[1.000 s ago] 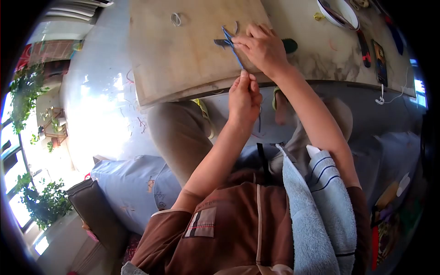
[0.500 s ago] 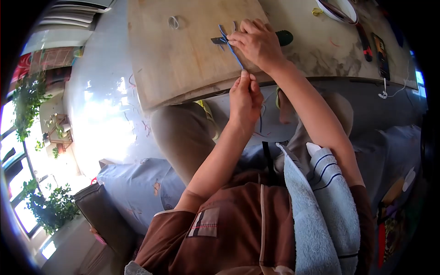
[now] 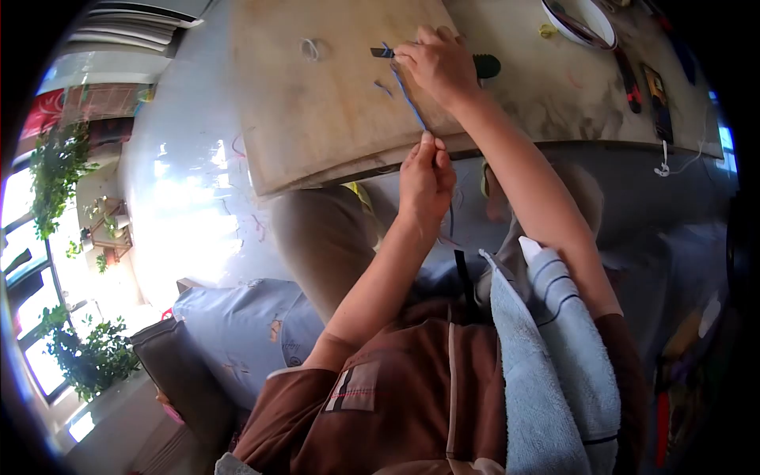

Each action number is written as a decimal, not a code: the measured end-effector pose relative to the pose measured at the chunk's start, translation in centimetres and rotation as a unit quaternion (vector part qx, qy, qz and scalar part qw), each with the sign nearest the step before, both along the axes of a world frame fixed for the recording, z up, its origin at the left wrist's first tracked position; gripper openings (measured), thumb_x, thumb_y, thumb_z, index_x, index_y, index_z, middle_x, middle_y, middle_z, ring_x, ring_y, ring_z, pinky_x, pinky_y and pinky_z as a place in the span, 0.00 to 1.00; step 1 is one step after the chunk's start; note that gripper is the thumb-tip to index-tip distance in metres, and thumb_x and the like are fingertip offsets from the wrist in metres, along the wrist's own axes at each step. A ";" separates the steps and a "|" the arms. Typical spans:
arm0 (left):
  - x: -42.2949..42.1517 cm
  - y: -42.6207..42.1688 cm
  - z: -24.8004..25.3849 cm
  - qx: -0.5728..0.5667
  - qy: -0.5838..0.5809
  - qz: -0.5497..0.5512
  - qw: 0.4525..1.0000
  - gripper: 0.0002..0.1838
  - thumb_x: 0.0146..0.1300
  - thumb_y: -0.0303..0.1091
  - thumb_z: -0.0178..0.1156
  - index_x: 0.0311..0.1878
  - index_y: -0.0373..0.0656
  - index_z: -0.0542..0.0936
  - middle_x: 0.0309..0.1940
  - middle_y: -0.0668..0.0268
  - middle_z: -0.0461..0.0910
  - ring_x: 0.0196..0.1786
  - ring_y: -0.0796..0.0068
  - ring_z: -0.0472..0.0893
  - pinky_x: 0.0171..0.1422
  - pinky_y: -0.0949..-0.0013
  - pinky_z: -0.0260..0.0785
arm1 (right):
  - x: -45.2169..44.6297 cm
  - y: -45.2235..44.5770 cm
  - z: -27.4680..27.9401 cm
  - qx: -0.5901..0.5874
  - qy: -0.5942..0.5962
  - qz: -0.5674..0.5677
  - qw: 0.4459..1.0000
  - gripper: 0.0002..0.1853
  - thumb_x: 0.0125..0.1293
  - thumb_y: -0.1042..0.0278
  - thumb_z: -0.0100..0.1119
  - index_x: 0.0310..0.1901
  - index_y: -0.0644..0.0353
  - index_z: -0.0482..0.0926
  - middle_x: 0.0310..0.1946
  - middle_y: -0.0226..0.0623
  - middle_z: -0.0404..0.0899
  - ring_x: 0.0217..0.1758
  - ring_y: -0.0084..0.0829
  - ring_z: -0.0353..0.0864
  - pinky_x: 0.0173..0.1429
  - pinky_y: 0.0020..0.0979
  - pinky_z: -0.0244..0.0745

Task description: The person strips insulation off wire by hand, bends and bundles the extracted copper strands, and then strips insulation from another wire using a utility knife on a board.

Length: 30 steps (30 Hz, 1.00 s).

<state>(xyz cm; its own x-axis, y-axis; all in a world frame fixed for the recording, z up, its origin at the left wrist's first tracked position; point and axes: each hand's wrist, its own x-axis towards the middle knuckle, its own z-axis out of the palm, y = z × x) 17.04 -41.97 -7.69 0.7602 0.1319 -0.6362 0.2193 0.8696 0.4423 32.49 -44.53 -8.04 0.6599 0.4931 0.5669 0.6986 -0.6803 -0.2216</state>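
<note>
A thin blue wire point(image 3: 408, 101) runs over the wooden board point(image 3: 317, 111). My left hand point(image 3: 427, 170) is closed at the board's front edge, with the wire's lower end pinched between thumb and finger. Farther back, my right hand point(image 3: 439, 63) is closed at the wire's upper end, over a knife with a dark blade point(image 3: 381, 53) and a green handle point(image 3: 487, 66). The fingers hide the middle of the knife. A short blue piece point(image 3: 383, 88) lies on the board to the left of the wire.
A pale wire loop point(image 3: 309, 50) lies on the board. To the right are a white bowl point(image 3: 608, 33), a small yellow coil point(image 3: 547, 31), a red and black tool point(image 3: 631, 89) and a phone point(image 3: 656, 93) with a white cord. A light blue towel point(image 3: 530, 364) hangs over my front.
My right hand has moved back a little with the knife, away from my left hand. The short blue piece now lies apart from the long wire. My left hand stays pinched on the wire.
</note>
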 end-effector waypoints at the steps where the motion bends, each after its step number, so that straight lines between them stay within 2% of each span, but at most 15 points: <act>1: 0.0 0.2 0.2 -0.005 0.004 -0.003 1.000 0.13 0.70 0.41 0.45 0.31 0.46 0.70 0.15 0.76 0.64 0.14 0.86 0.54 0.15 0.81 0.43 | -0.1 0.1 0.0 0.019 0.006 0.010 1.000 0.05 0.54 0.59 0.60 0.31 0.45 0.82 0.30 0.27 0.73 0.38 0.32 0.73 0.43 0.33 0.70; 3: -0.2 0.2 -0.2 -0.005 -0.004 0.004 1.000 0.13 0.70 0.41 0.45 0.31 0.46 0.70 0.15 0.76 0.64 0.14 0.86 0.54 0.15 0.81 0.43 | -0.9 -0.7 -0.4 0.043 0.022 0.030 0.998 0.05 0.53 0.59 0.61 0.31 0.45 0.83 0.29 0.27 0.72 0.39 0.31 0.74 0.43 0.33 0.71; 8: 0.1 0.4 -0.1 -0.010 -0.011 0.006 1.000 0.12 0.70 0.40 0.45 0.31 0.45 0.70 0.16 0.75 0.64 0.15 0.86 0.54 0.15 0.80 0.43 | -0.6 -4.1 1.4 0.051 0.022 -0.001 0.998 0.06 0.50 0.61 0.64 0.31 0.46 0.83 0.24 0.25 0.71 0.31 0.26 0.75 0.37 0.29 0.72; 11: -0.2 0.3 -0.2 -0.009 -0.016 0.002 1.000 0.12 0.70 0.40 0.45 0.31 0.45 0.70 0.16 0.75 0.64 0.15 0.86 0.54 0.15 0.80 0.43 | -1.1 -4.5 1.1 0.060 0.034 0.116 0.991 0.06 0.50 0.63 0.65 0.31 0.46 0.83 0.25 0.24 0.70 0.32 0.26 0.75 0.37 0.29 0.72; 15: 0.0 0.5 -0.5 -0.022 -0.019 0.005 1.000 0.13 0.69 0.41 0.46 0.32 0.45 0.70 0.16 0.75 0.64 0.15 0.86 0.54 0.15 0.80 0.43 | -2.0 -4.0 1.3 0.002 0.028 0.107 0.994 0.07 0.49 0.62 0.65 0.32 0.46 0.83 0.26 0.24 0.69 0.36 0.26 0.74 0.41 0.28 0.72; 27: -0.2 0.5 -0.5 -0.011 -0.010 -0.006 1.000 0.13 0.69 0.42 0.47 0.32 0.45 0.71 0.15 0.75 0.63 0.14 0.87 0.55 0.15 0.81 0.43 | -1.4 -2.9 0.2 0.033 0.091 0.108 0.989 0.05 0.52 0.60 0.62 0.31 0.45 0.83 0.28 0.27 0.71 0.39 0.30 0.73 0.43 0.34 0.69; 30: -0.3 0.5 -0.6 -0.011 -0.016 -0.010 1.000 0.13 0.69 0.42 0.48 0.32 0.45 0.71 0.14 0.75 0.63 0.14 0.87 0.55 0.15 0.81 0.42 | -1.0 -1.8 -0.5 0.023 0.041 0.087 0.995 0.05 0.53 0.60 0.60 0.31 0.45 0.82 0.29 0.29 0.73 0.38 0.33 0.73 0.43 0.36 0.70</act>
